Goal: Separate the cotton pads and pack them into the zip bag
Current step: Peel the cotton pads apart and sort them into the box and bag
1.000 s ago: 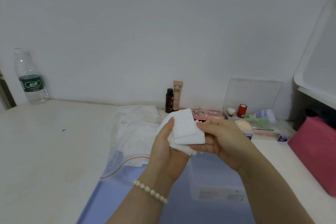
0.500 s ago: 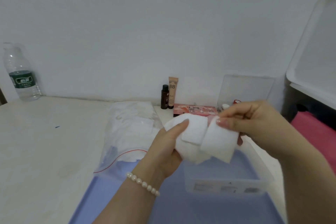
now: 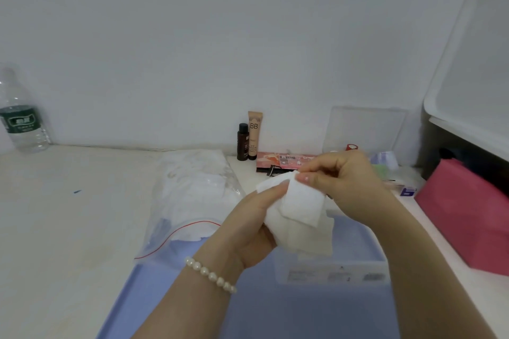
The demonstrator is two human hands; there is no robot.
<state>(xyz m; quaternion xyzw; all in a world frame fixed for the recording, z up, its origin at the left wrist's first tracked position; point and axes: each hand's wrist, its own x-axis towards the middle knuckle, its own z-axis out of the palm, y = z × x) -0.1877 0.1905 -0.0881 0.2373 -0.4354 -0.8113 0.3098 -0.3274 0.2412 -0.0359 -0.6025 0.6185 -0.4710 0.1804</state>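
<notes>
left hand grips a stack of cotton pads from below, thumb pressed on top; fingers mostly hidden behind the stack. right hand pinches the top pad at its upper corner, thumb + forefinger. pad count unclear, edges blur together. zip bag lies on the table just left of the hands, mouth toward the person, white pads inside, hard to tell apart. water bottle cut off at frame's left edge.

Both forearms are bare, no sleeves showing; a bracelet of round white pearls circles the left wrist; fingernails are pale pink
</notes>
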